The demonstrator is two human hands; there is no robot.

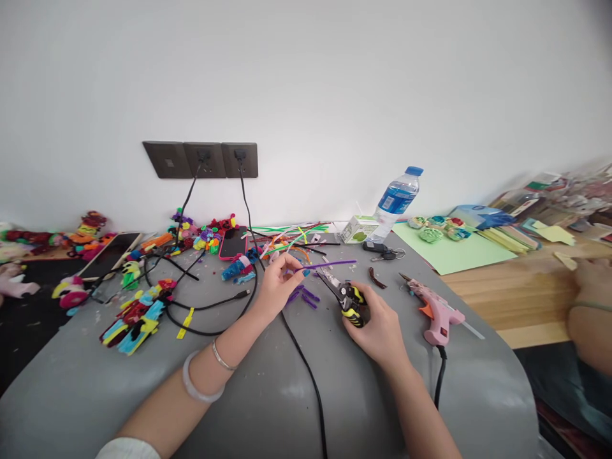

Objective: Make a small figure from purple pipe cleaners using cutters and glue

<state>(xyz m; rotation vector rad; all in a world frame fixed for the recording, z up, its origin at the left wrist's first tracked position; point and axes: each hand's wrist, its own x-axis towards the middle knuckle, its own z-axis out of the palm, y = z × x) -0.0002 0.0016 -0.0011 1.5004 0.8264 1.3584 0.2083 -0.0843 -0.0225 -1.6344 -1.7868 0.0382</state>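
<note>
Between its fingertips my left hand (282, 280) pinches a purple pipe cleaner (335, 263), whose free length points right. My right hand (380, 322) is wrapped round the black and yellow handles of a pair of pliers (340, 292). Their metal jaws lie just below the pipe cleaner; whether they touch it I cannot tell. Several short purple pipe cleaner pieces (310, 297) lie on the grey table (268, 395) between my hands. Behind them is a loose bunch of coloured pipe cleaners (287, 237).
Black cables (306, 363) cross the table from the wall sockets (205, 159). A pink glue gun (440, 315) lies at right, near keys (387, 252), a small carton (358, 229) and a tilted water bottle (399, 197). Pipe cleaner figures (136, 315) and a phone (233, 243) are at left. Another person's arm (593, 306) shows far right.
</note>
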